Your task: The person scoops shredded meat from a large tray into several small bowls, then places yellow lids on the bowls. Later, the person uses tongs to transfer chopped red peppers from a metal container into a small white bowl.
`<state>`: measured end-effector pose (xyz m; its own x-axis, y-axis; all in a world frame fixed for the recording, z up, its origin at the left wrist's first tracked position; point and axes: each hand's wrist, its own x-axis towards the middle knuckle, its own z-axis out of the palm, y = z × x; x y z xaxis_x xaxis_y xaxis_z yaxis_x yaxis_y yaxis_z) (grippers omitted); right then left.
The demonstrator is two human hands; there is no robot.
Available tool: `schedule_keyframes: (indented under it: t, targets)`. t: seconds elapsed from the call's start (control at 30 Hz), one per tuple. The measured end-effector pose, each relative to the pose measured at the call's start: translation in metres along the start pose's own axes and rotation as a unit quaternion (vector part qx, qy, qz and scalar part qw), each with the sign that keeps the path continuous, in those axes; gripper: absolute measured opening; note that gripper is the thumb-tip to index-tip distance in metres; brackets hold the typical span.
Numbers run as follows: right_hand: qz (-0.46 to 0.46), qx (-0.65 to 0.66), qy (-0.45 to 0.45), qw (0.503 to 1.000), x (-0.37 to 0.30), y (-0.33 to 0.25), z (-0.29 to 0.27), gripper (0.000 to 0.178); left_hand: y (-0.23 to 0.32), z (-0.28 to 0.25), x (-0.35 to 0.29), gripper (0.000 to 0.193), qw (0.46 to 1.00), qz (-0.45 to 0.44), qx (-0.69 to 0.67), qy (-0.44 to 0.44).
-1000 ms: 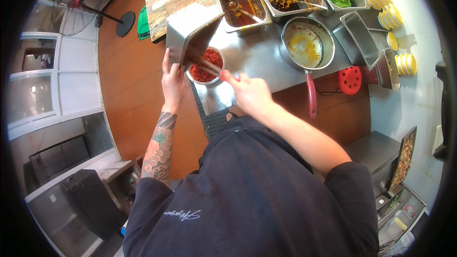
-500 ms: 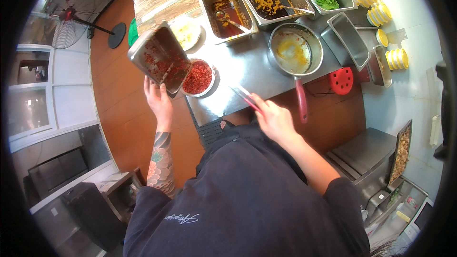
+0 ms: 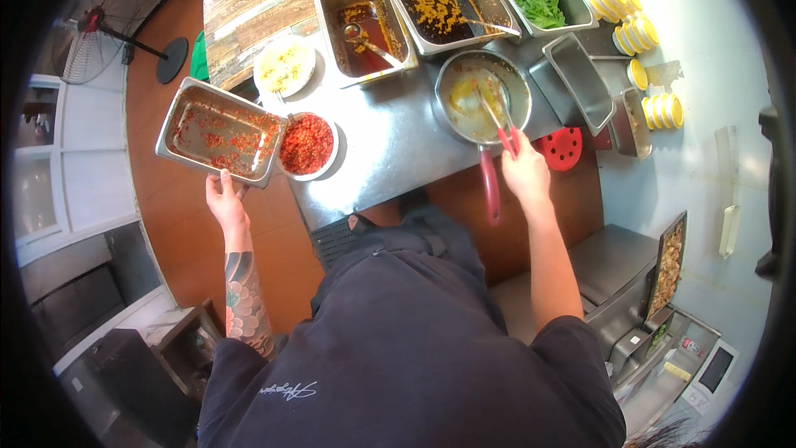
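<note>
My left hand (image 3: 227,202) grips the lower rim of a rectangular steel food pan (image 3: 176,134), which has red bits stuck to its inside. The pan is held tilted at the table's left edge, its corner beside a white bowl (image 3: 335,152) full of chopped red chilli (image 3: 307,143). In my right hand (image 3: 528,174) are tongs (image 3: 502,126) with red handles. Their tips reach down into a saucepan (image 3: 442,108) smeared with yellowish oily residue. The saucepan's red handle (image 3: 491,189) points toward me.
Beyond stand steel tubs of dark red sauce (image 3: 319,26), brown sauce with yellow pieces (image 3: 390,0) and green leaves (image 3: 535,4). A plate of pale food (image 3: 286,65) sits left. An empty steel pan (image 3: 590,83) and yellow-rimmed cups (image 3: 637,33) line the right; below is a red stool (image 3: 562,149).
The steel pan has swung left and levelled out, away from above the chilli bowl. My right hand has carried the tongs rightward, from over the tabletop into the saucepan.
</note>
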<state>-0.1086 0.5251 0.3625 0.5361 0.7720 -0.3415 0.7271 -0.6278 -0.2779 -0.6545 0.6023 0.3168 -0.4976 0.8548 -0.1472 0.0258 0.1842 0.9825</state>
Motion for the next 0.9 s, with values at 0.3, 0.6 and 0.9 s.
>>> schedule_keyframes:
  t: [0.3,0.6,0.9]
  targets:
    - [-0.134,-0.220,0.056,0.964,0.005,-0.017,-0.001,0.053,-0.005,-0.031,-0.008,0.017,0.995,-0.090,-0.050,0.015]
    - [-0.424,0.134,-0.200,0.873,0.006,-0.264,0.127,0.041,0.026,-0.034,-0.044,0.016,0.993,-0.114,-0.023,0.035]
    - [-0.451,0.269,-0.161,0.836,0.043,-0.363,0.207,0.025,0.041,-0.027,-0.056,0.016,0.992,-0.123,0.035,0.007]
